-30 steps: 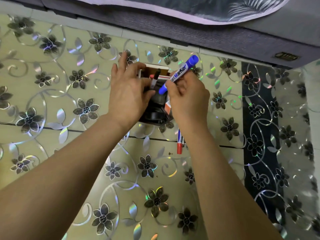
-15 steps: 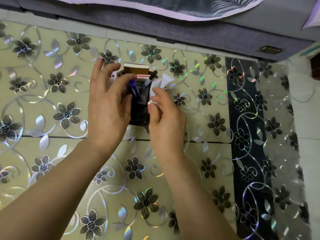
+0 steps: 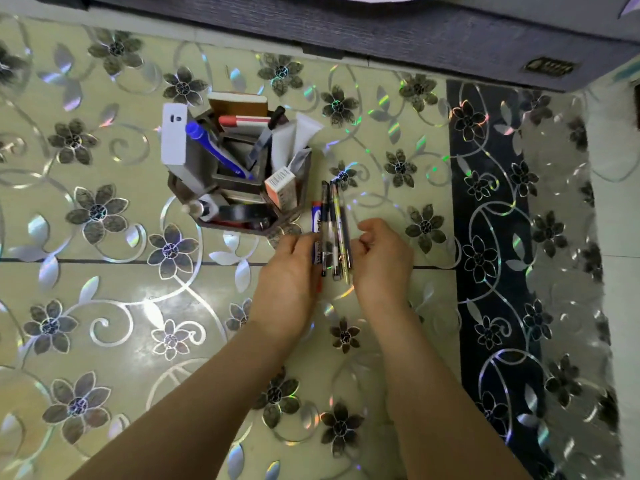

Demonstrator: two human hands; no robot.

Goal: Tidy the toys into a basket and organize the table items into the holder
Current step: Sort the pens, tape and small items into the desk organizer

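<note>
A dark multi-compartment holder (image 3: 239,192) stands on the flowered tabletop (image 3: 104,306). It contains a blue marker (image 3: 216,150), a white box (image 3: 174,135), a brown notebook (image 3: 239,102), white tubes (image 3: 292,140), an orange-and-white box (image 3: 281,187) and a black tape roll (image 3: 242,213). Just right of the holder lies a bunch of thin pens (image 3: 337,230) beside a red-and-blue marker (image 3: 317,233). My left hand (image 3: 289,271) and my right hand (image 3: 379,258) close around this bunch from both sides.
A grey sofa edge (image 3: 381,32) runs along the far side of the table. A dark patterned strip (image 3: 491,237) of the table cover runs down the right. The table's right edge (image 3: 609,271) borders pale floor.
Both hands left the holder and dropped to the pens lying to its right. The blue marker now stands inside the holder. The view shifted, so the holder is now uncovered.
</note>
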